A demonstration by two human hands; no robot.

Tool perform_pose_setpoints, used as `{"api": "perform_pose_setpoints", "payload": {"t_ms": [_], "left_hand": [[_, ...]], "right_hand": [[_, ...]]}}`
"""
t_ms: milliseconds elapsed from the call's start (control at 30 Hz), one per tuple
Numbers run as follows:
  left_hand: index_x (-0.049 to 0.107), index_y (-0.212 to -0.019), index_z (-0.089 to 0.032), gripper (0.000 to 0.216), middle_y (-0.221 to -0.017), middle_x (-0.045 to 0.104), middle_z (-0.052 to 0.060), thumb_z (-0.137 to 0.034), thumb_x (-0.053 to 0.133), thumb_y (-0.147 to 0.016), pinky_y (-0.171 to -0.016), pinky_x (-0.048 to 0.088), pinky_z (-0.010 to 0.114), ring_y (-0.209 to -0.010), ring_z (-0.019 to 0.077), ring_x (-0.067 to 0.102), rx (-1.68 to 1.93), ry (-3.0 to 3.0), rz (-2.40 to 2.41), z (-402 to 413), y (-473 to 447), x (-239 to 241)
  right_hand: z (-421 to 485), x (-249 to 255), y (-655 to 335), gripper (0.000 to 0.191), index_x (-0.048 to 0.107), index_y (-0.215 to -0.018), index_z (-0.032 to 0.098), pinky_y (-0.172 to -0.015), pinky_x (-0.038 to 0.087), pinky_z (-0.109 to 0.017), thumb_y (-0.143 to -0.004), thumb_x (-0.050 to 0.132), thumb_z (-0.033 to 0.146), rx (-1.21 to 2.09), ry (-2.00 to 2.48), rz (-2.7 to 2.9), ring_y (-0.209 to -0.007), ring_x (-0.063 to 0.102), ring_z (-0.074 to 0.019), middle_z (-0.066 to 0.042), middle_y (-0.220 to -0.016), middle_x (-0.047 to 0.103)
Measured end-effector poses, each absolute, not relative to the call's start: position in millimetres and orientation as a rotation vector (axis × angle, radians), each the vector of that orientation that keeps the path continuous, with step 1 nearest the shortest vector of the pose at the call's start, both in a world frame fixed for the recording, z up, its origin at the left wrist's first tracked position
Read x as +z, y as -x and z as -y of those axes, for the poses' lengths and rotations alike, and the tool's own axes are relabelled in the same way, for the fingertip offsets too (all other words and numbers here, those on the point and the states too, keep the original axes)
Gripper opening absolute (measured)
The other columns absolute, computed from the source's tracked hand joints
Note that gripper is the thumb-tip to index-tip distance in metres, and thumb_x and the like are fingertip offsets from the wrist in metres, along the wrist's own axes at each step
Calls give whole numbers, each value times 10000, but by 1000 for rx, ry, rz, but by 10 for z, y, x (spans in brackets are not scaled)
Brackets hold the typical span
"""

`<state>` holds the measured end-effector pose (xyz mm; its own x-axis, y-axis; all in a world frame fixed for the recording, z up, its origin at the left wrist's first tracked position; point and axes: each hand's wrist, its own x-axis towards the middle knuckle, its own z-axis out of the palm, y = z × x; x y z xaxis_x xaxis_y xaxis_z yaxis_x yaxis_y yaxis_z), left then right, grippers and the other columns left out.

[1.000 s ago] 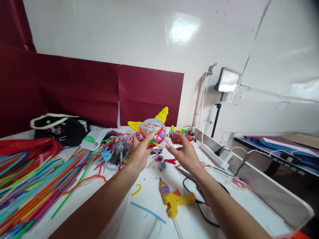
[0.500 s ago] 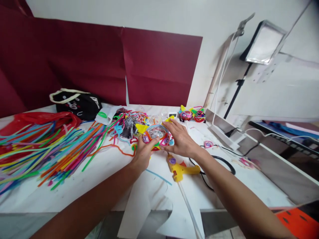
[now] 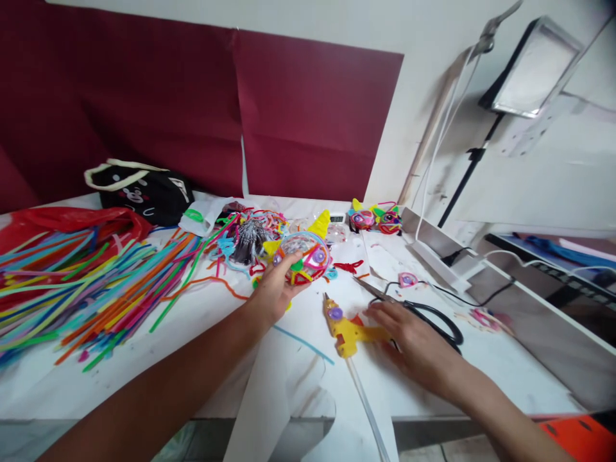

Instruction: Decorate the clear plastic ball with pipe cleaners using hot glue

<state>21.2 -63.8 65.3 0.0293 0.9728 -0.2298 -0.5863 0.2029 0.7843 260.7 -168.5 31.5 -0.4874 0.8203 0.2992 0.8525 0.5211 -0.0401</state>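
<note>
My left hand (image 3: pixel 276 289) is closed on the lower left of a round, clear-fronted pipe-cleaner animal face (image 3: pixel 320 255). It has yellow pointed ears, purple eyes, a green nose and pink, orange and red outlines; my thumb covers part of it. My right hand (image 3: pixel 402 337) is at the handle end of a yellow glue gun (image 3: pixel 347 332), fingers above the handle and thumb below, not closed round it. The gun lies on the table with a clear glue stick (image 3: pixel 366 404) coming out of its rear. Black-handled scissors (image 3: pixel 378 292) lie just beyond my right hand.
Many coloured pipe cleaners (image 3: pixel 115 282) spread over the left, by a red plastic bag (image 3: pixel 120 223) and a black pouch (image 3: pixel 144 192). Two finished-looking faces (image 3: pixel 375 219) stand at the back. A white trough (image 3: pixel 437 256) edges the right; a lamp (image 3: pixel 536 67) rises above it.
My right hand has let go of the animal face and moved down and right to the glue gun's handle. My left hand keeps the face, which now shows more fully.
</note>
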Motion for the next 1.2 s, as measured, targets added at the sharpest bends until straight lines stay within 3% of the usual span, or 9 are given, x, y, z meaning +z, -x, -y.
{"api": "perform_pose_setpoints", "payload": {"t_ms": [67, 200, 367, 567, 700, 833, 1000, 1200], "left_hand": [[702, -1029, -209, 245, -1119, 738, 63, -165, 726, -790, -921, 577, 531, -1005, 232, 697, 1296, -533, -861, 626, -237, 732], [715, -988, -201, 175, -1050, 755, 61, -175, 714, -815, -964, 547, 557, -951, 218, 708, 1278, -517, -820, 577, -276, 842], [710, -981, -201, 190, -1046, 756, 71, -189, 745, -794, -1007, 494, 616, -968, 242, 706, 1279, -483, -814, 475, -282, 893], [695, -1017, -201, 229, -1028, 748, 72, -226, 750, -796, -995, 490, 638, -976, 264, 705, 1287, -465, -768, 361, -281, 1014], [695, -999, -200, 218, -1051, 741, 88, -259, 751, -796, -954, 540, 584, -983, 263, 700, 1315, -462, -734, 291, -291, 1129], [695, -967, -216, 226, -1023, 735, 87, -265, 776, -762, -879, 586, 529, -957, 264, 707, 1357, -466, -712, 198, -308, 1168], [695, -969, -216, 264, -1026, 730, 84, -270, 799, -733, -812, 608, 493, -912, 260, 711, 1351, -467, -708, 139, -335, 1116], [706, -927, -188, 248, -897, 741, 60, -245, 807, -707, -701, 607, 370, -782, 212, 705, 1334, -493, -684, 233, -362, 1125]], "right_hand": [[1714, 127, -2672, 533, 614, -1286, 71, -939, 585, -452, -767, 501, 22, -199, 1419, 2541, -1123, 673, -307, -204, -1256, 674], [1663, -51, -2646, 472, 599, -1319, 71, -926, 578, -484, -874, 444, 49, -202, 1458, 2603, -1106, 674, -311, -196, -1228, 689], [1560, 64, -2452, 500, 553, -1378, 117, -881, 558, -518, -891, 455, 64, -173, 1574, 2715, -1093, 659, -344, -197, -1292, 640], [1484, 186, -2267, 408, 619, -1262, 155, -867, 533, -495, -870, 508, 135, -82, 1668, 2722, -1005, 653, -333, -164, -1142, 662], [1474, 225, -2374, 359, 642, -1170, 199, -838, 550, -449, -851, 506, 110, -123, 1611, 2566, -927, 676, -288, -130, -1078, 662], [1518, 391, -2513, 305, 548, -1232, 252, -788, 578, -354, -937, 473, 229, -13, 1329, 2312, -951, 690, -241, -115, -1165, 634], [1578, 671, -2371, 233, 523, -1195, 309, -523, 517, -296, -1000, 403, 350, 89, 1318, 1970, -602, 645, -202, -26, -841, 675], [1410, 769, -2129, 225, 528, -1196, 276, -600, 523, -297, -989, 451, 319, -76, 1186, 2013, -743, 662, -204, -55, -996, 666]]}}
